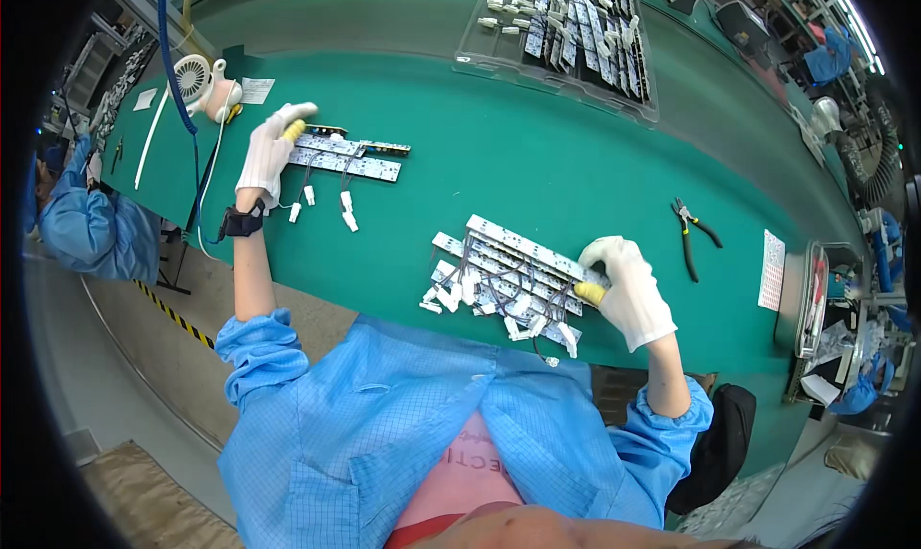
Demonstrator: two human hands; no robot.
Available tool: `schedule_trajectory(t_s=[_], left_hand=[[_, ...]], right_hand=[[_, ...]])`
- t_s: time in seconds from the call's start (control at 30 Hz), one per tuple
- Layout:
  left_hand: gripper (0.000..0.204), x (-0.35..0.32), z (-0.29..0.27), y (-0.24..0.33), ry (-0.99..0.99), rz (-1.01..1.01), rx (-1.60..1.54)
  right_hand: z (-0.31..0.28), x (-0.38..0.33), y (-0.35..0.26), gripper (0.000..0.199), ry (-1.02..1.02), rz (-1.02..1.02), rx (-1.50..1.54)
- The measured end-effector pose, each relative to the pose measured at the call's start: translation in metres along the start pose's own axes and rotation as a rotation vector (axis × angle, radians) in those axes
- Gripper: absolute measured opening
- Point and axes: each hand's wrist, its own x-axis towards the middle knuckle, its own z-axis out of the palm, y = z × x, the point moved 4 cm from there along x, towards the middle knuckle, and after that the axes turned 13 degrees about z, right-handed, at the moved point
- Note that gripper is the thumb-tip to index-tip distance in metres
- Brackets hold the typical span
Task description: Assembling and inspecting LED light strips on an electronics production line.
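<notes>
Both hands wear white gloves with a yellow cover on the thumb. At the left, my left hand [267, 154] is closed at the end of a small stack of narrow circuit boards [369, 168], its thumb and fingers at the upper board's edge. White connectors [347, 211] hang from these boards on short dark wires. My right hand [628, 295] pinches the right end of the top strip in a pile of long circuit boards [528, 246] near the front edge. Tangled wires and white connectors [467, 286] spread along the pile's near side.
Black-and-yellow cutting pliers [689, 237] lie right of my right hand. A clear plastic tray [566, 86] of wired boards stands at the back. A small white fan [192, 79] sits far left; a printed sheet [771, 271] and metal bin [814, 299] are right. A co-worker's blue sleeve [86, 227] shows left.
</notes>
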Motion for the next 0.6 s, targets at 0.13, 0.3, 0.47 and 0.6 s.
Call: schedule_trajectory(t_s=[0.13, 0.3, 0.47, 0.6], left_hand=[[0.034, -0.001, -0.014, 0.078, 0.309, 0.182, 0.093], [0.053, -0.028, 0.034, 0.21, -0.051, 0.104, -1.277], [0.058, -0.047, 0.061, 0.218, -0.192, 0.084, -0.86], [0.051, -0.046, 0.062, 0.218, -0.217, 0.087, -0.664]], right_hand=[[-0.033, -0.01, -0.007, 0.024, -0.101, 0.321, 1.205], [-0.042, -0.023, -0.014, 0.021, 0.015, 0.256, 1.298], [-0.044, -0.022, -0.024, 0.052, 0.118, 0.246, 1.169], [-0.046, -0.021, -0.014, 0.064, 0.324, 0.196, 1.236]])
